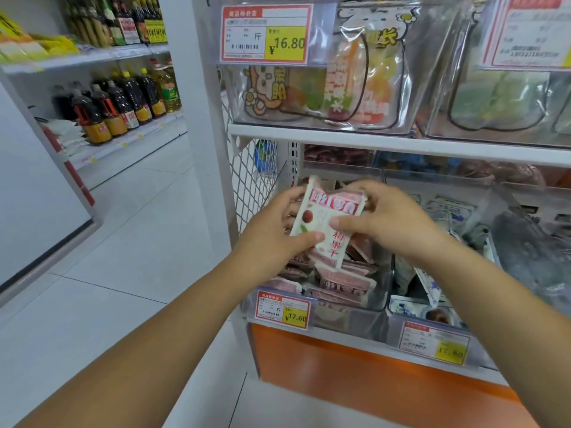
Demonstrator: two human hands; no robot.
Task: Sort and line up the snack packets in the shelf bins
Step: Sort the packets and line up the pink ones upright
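**Both hands hold one red-and-white packet over the left bin**

A red-and-white snack packet point(327, 223) is held upright, tilted a little, just above the clear left bin point(349, 322) on the lower shelf. The left hand point(272, 230) pinches its lower left corner, thumb on the front face. The right hand point(389, 217) grips its right edge, thumb pressed on the front, the other fingers point(370, 188) curled behind the top.

Below it, more packets of the same kind point(340, 285) lie piled unevenly in the bin, whose front carries a price tag point(282, 310) reading 17.60. The neighbouring bin point(432, 329) to the right holds blue-and-white packets point(448, 211); the right forearm crosses in front of it. A white mesh panel point(256, 180) closes the shelf's left side. The shelf above point(386, 142) carries clear bins of cartoon-printed bags point(309, 94). Across the aisle stand dark bottles point(117, 106).
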